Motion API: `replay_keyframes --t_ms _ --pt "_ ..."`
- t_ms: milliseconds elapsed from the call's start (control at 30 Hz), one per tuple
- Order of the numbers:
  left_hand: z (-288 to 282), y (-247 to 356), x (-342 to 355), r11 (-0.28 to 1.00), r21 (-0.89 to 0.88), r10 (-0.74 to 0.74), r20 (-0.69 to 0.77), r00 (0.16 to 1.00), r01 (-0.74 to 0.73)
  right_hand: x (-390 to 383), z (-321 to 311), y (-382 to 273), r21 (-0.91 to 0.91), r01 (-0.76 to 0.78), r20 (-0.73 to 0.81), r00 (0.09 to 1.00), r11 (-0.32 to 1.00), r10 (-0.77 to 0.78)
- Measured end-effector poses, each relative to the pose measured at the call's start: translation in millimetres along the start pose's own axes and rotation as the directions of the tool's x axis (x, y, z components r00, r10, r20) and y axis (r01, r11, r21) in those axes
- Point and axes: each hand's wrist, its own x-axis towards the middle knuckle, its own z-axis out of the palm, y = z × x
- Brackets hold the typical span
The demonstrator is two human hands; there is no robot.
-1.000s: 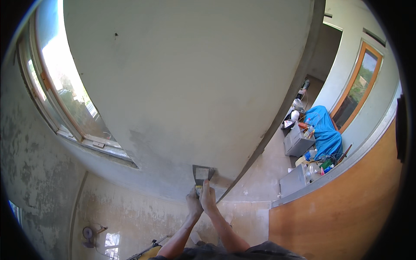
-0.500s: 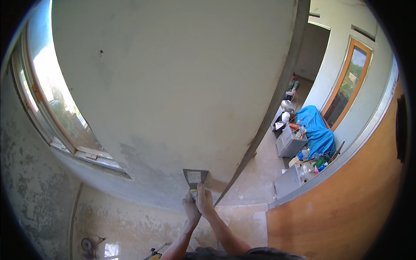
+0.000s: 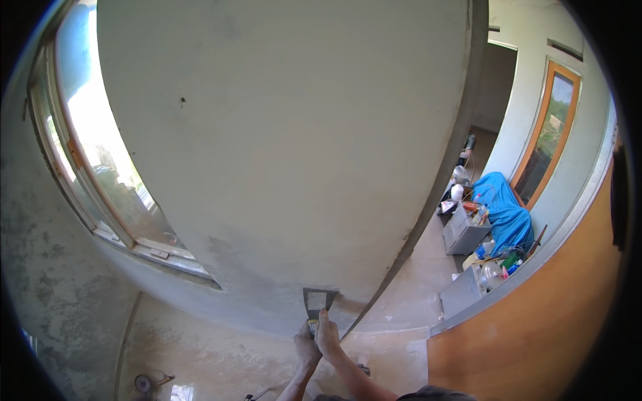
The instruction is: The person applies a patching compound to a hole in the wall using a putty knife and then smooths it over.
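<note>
A wide putty knife (image 3: pixel 319 299) lies with its grey trapezoid blade against the lower part of the plastered wall (image 3: pixel 294 147). A pale rectangular patch shows on the blade. My left hand (image 3: pixel 307 346) is closed round the low end of the handle. Just to its right, my right hand (image 3: pixel 327 334) grips the same tool, with the thumb stretched up toward the blade. Between them the hands hide most of the handle. Grey smudges mark the wall to the left of the blade, and a darker streak runs beside it on the right.
Left of the wall is a framed window (image 3: pixel 120 194). On the right, past the wall's edge, grey boxes (image 3: pixel 466 230), a blue cloth (image 3: pixel 505 207) and bottles stand on the floor. An orange-brown door panel (image 3: pixel 521 321) fills the lower right. A small fan-like object (image 3: pixel 144 383) stands lower left.
The whole view has shifted, so the wall and window sit farther right and lower. Against the wall, the putty knife has slid slightly downward, with both hands still on it.
</note>
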Motion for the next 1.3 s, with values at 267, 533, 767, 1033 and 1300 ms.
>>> replay_keyframes --t_ms 267,533,767,1033,1300 --pt "2 -4 16 0.999 -0.035 0.03 -0.001 1.0 -0.03 10 6 0 0.05 0.072 0.025 0.997 0.996 -0.073" --pt "20 3 13 0.993 -0.109 0.036 -0.01 0.999 -0.037 10 -10 -18 -0.086 0.123 0.033 0.992 0.989 -0.12" --pt "16 34 10 0.985 -0.172 0.03 -0.001 1.0 -0.03 -1 -7 -47 -0.106 0.148 0.042 0.989 0.983 -0.145" --pt "11 11 -7 0.984 -0.171 -0.038 0.017 0.999 0.041 1 -8 -5 -0.133 0.04 -0.021 0.999 0.99 -0.043" --pt "-7 19 -3 0.996 -0.083 -0.044 0.032 0.999 0.046 -7 4 -12 0.026 -0.033 0.025 0.999 0.999 0.033"
